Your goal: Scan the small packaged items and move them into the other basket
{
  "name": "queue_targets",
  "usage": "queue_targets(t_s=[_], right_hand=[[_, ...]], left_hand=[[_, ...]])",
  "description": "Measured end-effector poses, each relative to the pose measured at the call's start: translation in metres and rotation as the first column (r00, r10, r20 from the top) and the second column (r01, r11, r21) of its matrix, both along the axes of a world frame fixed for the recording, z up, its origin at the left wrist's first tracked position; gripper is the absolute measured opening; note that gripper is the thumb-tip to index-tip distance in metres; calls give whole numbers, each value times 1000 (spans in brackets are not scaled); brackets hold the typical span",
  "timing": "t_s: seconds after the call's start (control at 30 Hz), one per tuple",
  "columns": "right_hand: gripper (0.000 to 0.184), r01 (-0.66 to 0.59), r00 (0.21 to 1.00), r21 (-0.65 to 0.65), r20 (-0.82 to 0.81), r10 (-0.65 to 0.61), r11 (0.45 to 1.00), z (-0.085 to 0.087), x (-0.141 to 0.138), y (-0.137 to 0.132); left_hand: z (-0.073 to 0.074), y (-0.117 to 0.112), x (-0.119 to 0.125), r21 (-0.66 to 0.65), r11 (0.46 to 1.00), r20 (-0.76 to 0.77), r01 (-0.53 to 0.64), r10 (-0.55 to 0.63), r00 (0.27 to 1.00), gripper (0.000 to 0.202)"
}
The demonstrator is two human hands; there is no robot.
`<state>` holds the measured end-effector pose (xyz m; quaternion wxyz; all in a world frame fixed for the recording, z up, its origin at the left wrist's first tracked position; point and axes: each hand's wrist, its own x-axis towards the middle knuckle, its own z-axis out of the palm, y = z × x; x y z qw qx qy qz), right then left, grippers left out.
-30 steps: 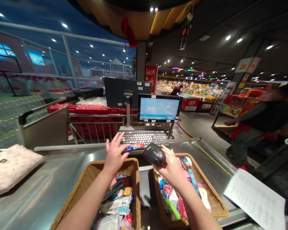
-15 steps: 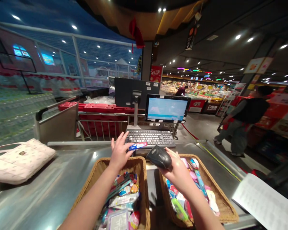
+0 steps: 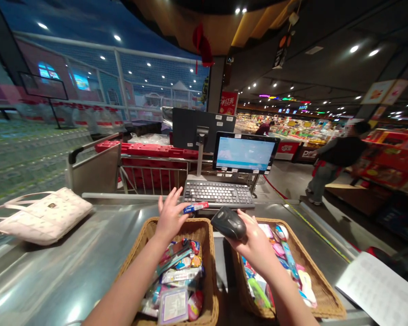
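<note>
My left hand (image 3: 170,217) pinches a small blue and red packet (image 3: 196,208) by one end, with the other fingers spread, above the far rim of the left wicker basket (image 3: 146,235). My right hand (image 3: 255,240) grips a black barcode scanner (image 3: 228,223), whose head points towards the packet. The hand hovers over the right wicker basket (image 3: 326,290). Both baskets hold several small colourful packaged goods. Just beyond the hands lie a keyboard (image 3: 218,194) and a lit screen (image 3: 245,154).
The baskets stand on a steel checkout counter (image 3: 71,271). A pale handbag (image 3: 44,215) lies at the left, a printed sheet (image 3: 377,290) at the right edge. Behind the counter are a metal barrier and red crates (image 3: 146,151). A person (image 3: 333,158) walks in the aisle at the right.
The view has swung left, so everything sits further right in the picture. Both hands keep the same grip and pose. The person in the aisle has walked further away.
</note>
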<state>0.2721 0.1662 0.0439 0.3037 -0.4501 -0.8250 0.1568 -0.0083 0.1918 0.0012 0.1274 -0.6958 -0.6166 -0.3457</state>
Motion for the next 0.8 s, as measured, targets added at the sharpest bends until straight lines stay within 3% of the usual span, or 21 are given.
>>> queue_targets(t_s=[0.23,0.8], right_hand=[[30,-29,1000,36,4,28,999,-5,-4,-1],[23,-107,994,58,39,105,993,-18,-15,0]], left_hand=[[-11,-13,-7,-42,999,-5,-5,5,1000,22],[-60,-35,-14,-221,975,-19,28,-34,999,23]])
